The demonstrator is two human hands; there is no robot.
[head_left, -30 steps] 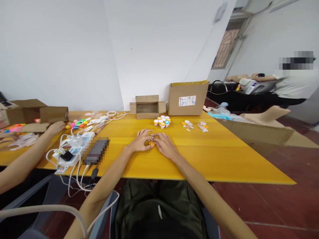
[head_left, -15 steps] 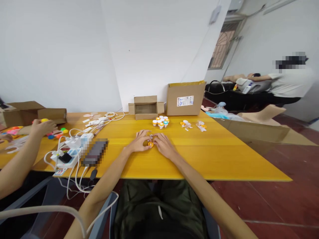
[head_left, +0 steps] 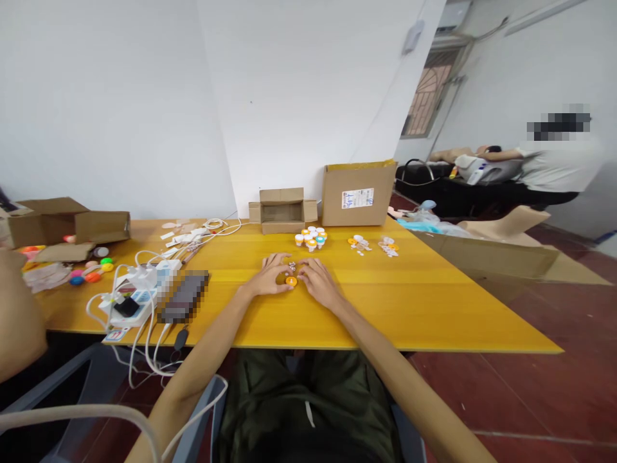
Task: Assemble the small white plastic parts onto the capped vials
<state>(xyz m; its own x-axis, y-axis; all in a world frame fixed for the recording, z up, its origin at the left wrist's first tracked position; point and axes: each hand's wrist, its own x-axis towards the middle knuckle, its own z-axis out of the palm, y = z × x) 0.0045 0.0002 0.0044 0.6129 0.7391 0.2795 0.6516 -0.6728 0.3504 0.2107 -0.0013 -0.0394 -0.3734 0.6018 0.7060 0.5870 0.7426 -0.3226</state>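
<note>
My left hand (head_left: 271, 276) and my right hand (head_left: 317, 278) rest close together on the yellow table (head_left: 409, 308), fingers curled around a small orange round piece (head_left: 291, 281) with a tiny metal part above it. Both hands pinch this small assembly between their fingertips. Just beyond them stands a cluster of small white and orange caps (head_left: 311, 236), with two smaller groups of like pieces (head_left: 359, 242) and a further group of pieces (head_left: 388, 245) to the right.
A small open cardboard box (head_left: 282, 210) and a larger box (head_left: 357, 192) stand at the far edge. Left of me lie a power strip with white cables (head_left: 139, 289), a dark phone (head_left: 186, 294), coloured balls (head_left: 89, 270) and more boxes (head_left: 62, 222). Another person's arm (head_left: 14, 321) is at far left; a person stands at far right.
The neighbour's hand has pulled back from the coloured balls and left the tabletop. My own hands stay together on the orange piece, hardly moved.
</note>
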